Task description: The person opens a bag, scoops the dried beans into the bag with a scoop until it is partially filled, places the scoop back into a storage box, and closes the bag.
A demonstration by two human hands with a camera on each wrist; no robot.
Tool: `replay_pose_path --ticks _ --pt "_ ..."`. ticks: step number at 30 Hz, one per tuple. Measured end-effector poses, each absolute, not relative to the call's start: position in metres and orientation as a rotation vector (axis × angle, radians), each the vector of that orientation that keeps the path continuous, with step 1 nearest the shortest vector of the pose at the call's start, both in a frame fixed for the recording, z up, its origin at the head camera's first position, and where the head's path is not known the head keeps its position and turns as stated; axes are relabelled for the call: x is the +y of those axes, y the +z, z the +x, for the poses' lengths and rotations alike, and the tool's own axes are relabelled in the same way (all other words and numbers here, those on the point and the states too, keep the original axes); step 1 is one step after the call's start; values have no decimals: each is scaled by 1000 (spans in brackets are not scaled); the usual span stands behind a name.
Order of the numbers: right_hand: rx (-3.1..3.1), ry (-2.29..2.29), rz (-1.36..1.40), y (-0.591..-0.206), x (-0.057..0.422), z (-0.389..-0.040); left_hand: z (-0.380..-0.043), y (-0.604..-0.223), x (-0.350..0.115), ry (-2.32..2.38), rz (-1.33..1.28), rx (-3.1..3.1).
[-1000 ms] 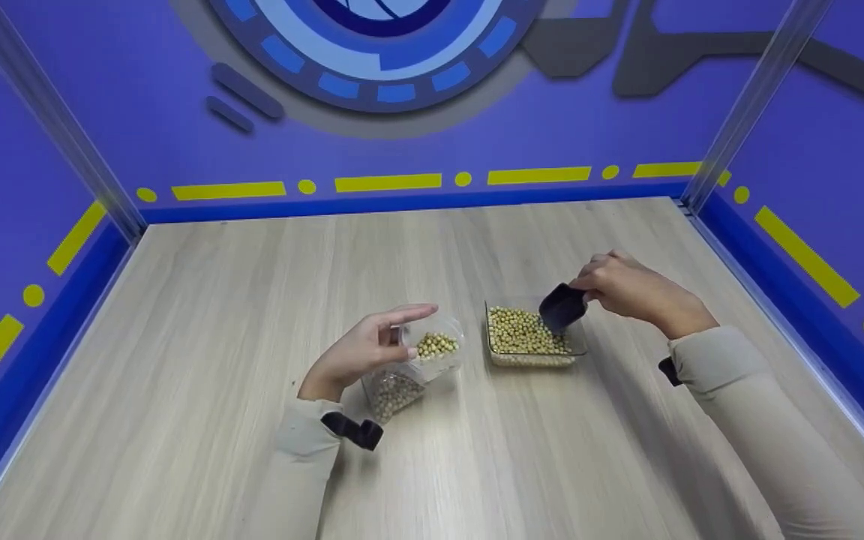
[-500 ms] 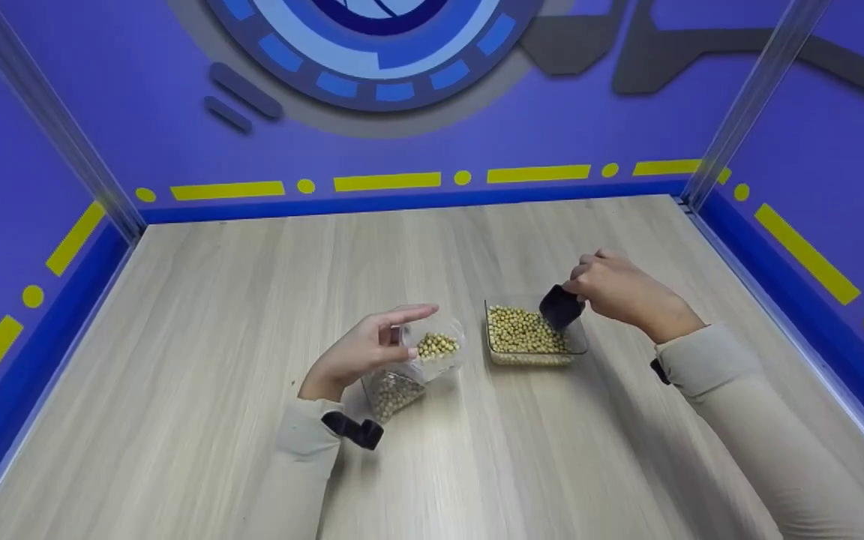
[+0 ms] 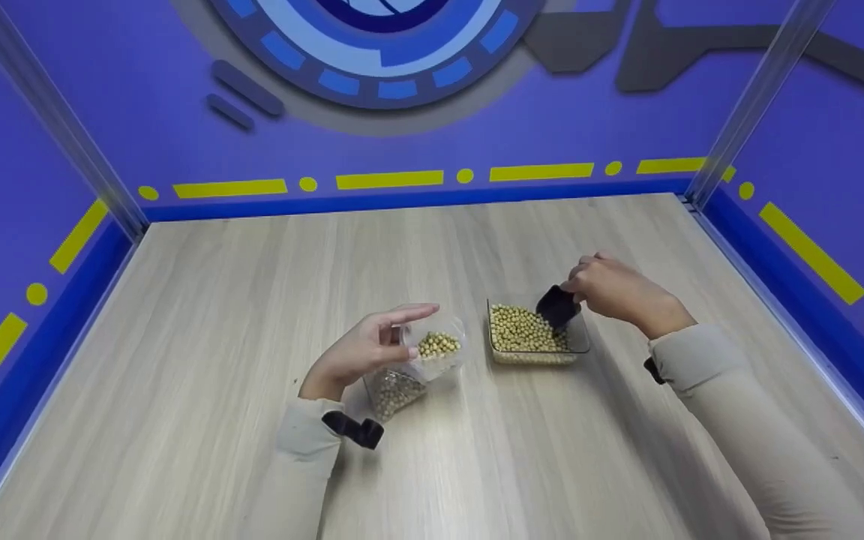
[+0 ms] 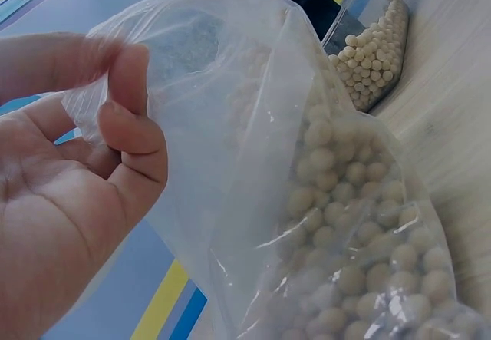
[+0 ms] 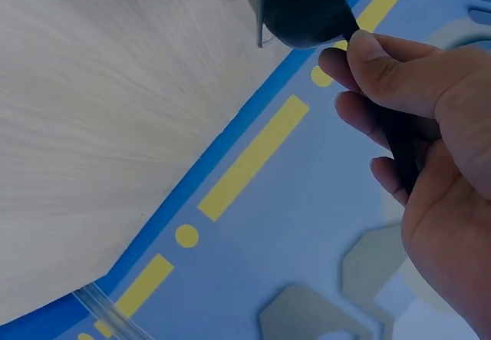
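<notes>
A clear plastic bag (image 4: 353, 225) of round pale beans stands on the table, its mouth spread wide. My left hand (image 3: 361, 351) pinches the bag's rim between thumb and fingers, seen closely in the left wrist view. To the right sits a rectangular clear container (image 3: 533, 358) with beans (image 3: 520, 330) in it. My right hand (image 3: 616, 291) grips the handle of a black scoop (image 3: 558, 306), whose blade tilts down into the container at its right side, tip among the beans. In the right wrist view the fingers wrap the scoop's handle (image 5: 399, 140).
The wood-grain table (image 3: 214, 315) has blue panels with yellow marks behind it and at both sides. Metal posts (image 3: 739, 112) stand at the back corners. A black strap (image 3: 353, 430) goes round the left sleeve.
My right hand and the scoop have shifted slightly left over the container, the blade still pointing down into the beans. The left hand and bag stay as they were.
</notes>
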State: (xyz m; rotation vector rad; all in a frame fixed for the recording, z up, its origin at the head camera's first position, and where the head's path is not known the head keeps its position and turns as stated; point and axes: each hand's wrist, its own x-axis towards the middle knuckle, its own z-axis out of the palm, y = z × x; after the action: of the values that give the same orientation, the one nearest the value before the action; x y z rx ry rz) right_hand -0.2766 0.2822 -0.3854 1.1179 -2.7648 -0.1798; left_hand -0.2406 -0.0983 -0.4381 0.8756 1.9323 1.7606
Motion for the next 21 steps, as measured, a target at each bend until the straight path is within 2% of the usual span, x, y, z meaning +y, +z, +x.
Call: replay_pose_path --ticks 21 --pt "-2881 355 1073 -412 307 -288 -241 -439 -97 1745 913 1964"
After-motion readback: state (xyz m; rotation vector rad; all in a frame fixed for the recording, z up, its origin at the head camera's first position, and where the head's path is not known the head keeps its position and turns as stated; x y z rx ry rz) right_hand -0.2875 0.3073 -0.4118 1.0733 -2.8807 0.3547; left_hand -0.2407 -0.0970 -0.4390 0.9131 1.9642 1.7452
